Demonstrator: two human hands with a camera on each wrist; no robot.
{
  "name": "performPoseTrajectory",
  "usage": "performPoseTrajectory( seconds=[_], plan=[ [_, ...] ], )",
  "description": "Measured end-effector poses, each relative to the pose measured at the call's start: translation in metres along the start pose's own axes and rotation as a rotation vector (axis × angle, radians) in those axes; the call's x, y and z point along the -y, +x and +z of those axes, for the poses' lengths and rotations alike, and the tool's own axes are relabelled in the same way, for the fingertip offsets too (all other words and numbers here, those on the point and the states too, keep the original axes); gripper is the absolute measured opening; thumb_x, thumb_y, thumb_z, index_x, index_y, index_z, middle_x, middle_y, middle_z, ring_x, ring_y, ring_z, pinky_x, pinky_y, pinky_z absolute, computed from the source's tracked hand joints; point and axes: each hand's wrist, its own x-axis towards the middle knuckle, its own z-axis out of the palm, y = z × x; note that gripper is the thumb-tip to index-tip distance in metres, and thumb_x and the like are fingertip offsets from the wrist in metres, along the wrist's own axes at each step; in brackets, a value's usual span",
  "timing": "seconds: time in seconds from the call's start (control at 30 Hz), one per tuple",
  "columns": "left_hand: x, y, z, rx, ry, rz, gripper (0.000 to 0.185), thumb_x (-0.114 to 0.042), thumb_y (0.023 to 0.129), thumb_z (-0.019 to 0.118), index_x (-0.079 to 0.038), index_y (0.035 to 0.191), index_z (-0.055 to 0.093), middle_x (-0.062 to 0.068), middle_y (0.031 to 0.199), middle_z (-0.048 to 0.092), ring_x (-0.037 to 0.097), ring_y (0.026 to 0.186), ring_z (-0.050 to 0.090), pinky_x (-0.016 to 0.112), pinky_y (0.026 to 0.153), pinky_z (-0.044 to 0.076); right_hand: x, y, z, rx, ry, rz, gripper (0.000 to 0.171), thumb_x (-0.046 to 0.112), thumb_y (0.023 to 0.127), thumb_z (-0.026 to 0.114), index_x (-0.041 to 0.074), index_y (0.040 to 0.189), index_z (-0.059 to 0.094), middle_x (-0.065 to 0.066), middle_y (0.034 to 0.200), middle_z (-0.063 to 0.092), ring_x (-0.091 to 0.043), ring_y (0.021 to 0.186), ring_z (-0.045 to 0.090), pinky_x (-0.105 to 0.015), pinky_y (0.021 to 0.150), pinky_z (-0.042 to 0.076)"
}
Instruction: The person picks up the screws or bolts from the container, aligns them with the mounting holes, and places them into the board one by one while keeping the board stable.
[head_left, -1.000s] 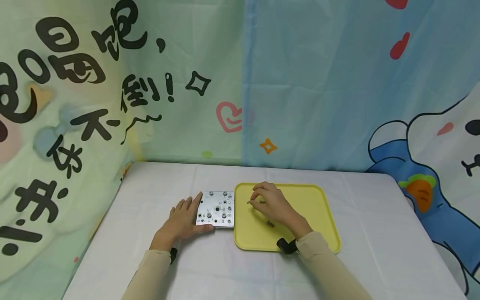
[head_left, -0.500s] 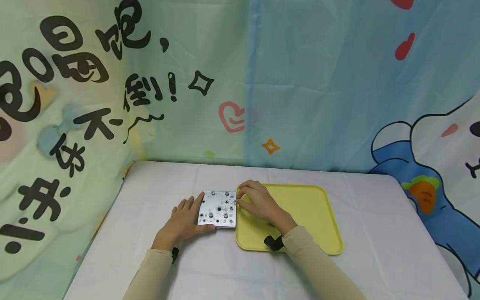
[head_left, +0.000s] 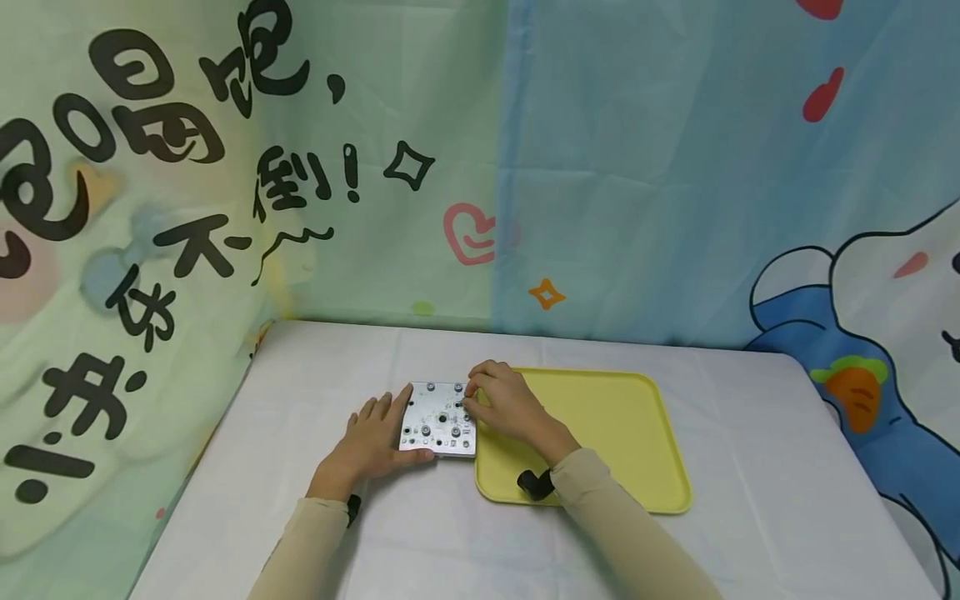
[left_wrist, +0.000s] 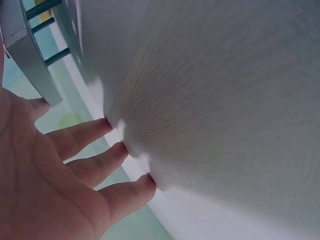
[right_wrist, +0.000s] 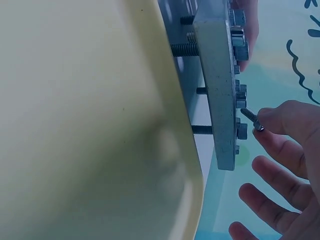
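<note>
A silver metal plate stands above the white cloth, with several bolts passing through it and their threads showing underneath. My left hand holds it at the left side, thumb along the near edge and index finger at the far left corner. The other left fingers are spread, with tips touching the cloth in the left wrist view. Over the plate's right edge, my right hand pinches a small screw between thumb and index finger. Its threaded end points at the plate's top face, close beside the bolt heads.
A yellow tray lies right beside the plate, under my right forearm. White cloth covers the table on all sides. Printed curtains hang behind and to the left. A black wrist camera sits below the right wrist.
My right hand has moved left from over the tray to the plate's right edge, carrying the small screw. The left hand and the plate have stayed together in place.
</note>
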Motion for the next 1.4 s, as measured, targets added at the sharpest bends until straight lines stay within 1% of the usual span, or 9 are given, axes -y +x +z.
performPoseTrajectory(
  seconds=[0.27,0.4,0.7,0.93,1.07,1.27,1.4],
  plan=[
    [-0.001,0.0,0.0,-0.006,0.005,0.004,0.113,-0.071,0.079,0.07,-0.015,0.162,0.015,0.029,0.156,0.029,0.049,0.143,0.024,0.067,0.111,0.023,0.0,0.004,0.005,0.01,-0.044,-0.007,0.008,0.019,0.092,0.073,0.013,0.088,0.07,-0.009,0.12,0.063,-0.03,0.11,0.057,-0.049,0.093,0.047],
    [0.0,0.0,0.0,-0.006,0.004,0.005,0.113,-0.07,0.079,0.07,-0.015,0.162,0.016,0.029,0.156,0.029,0.049,0.143,0.024,0.067,0.111,0.023,0.001,0.004,0.006,0.005,-0.045,-0.016,0.008,0.019,0.092,0.073,0.012,0.089,0.071,-0.009,0.119,0.063,-0.031,0.109,0.057,-0.049,0.092,0.048],
    [0.0,-0.001,-0.001,-0.003,0.003,0.005,0.113,-0.071,0.08,0.069,-0.015,0.162,0.015,0.029,0.157,0.028,0.049,0.144,0.023,0.068,0.111,0.022,0.005,0.006,0.006,0.007,-0.03,-0.02,0.006,0.018,0.093,0.072,0.013,0.089,0.07,-0.01,0.12,0.062,-0.03,0.11,0.056,-0.05,0.095,0.046],
    [0.001,-0.001,0.0,-0.011,0.008,0.011,0.113,-0.071,0.08,0.069,-0.015,0.162,0.016,0.029,0.156,0.029,0.05,0.143,0.024,0.068,0.11,0.023,0.005,0.006,0.007,0.022,-0.058,-0.001,0.006,0.019,0.093,0.072,0.014,0.091,0.071,-0.009,0.12,0.062,-0.03,0.111,0.056,-0.048,0.096,0.046],
    [0.001,0.0,0.001,-0.016,0.013,0.01,0.113,-0.071,0.079,0.069,-0.014,0.162,0.016,0.029,0.156,0.029,0.049,0.143,0.024,0.068,0.11,0.023,-0.003,0.002,0.002,0.013,-0.049,0.03,0.005,0.019,0.094,0.071,0.014,0.092,0.071,-0.008,0.12,0.062,-0.029,0.112,0.055,-0.048,0.096,0.045],
    [0.002,0.0,0.003,-0.019,0.002,0.014,0.114,-0.07,0.079,0.07,-0.015,0.162,0.016,0.029,0.156,0.029,0.049,0.144,0.023,0.068,0.111,0.022,-0.021,-0.01,-0.011,-0.023,-0.021,0.052,0.006,0.015,0.094,0.071,0.01,0.098,0.072,-0.009,0.117,0.062,-0.031,0.11,0.055,-0.05,0.093,0.046],
    [0.002,-0.001,0.003,-0.021,-0.005,0.019,0.114,-0.07,0.079,0.071,-0.014,0.162,0.016,0.029,0.156,0.028,0.05,0.144,0.023,0.068,0.111,0.021,-0.035,-0.019,-0.018,-0.037,-0.02,0.08,0.007,0.013,0.093,0.073,0.01,0.099,0.072,-0.01,0.116,0.061,-0.032,0.109,0.055,-0.051,0.091,0.046]
  ],
)
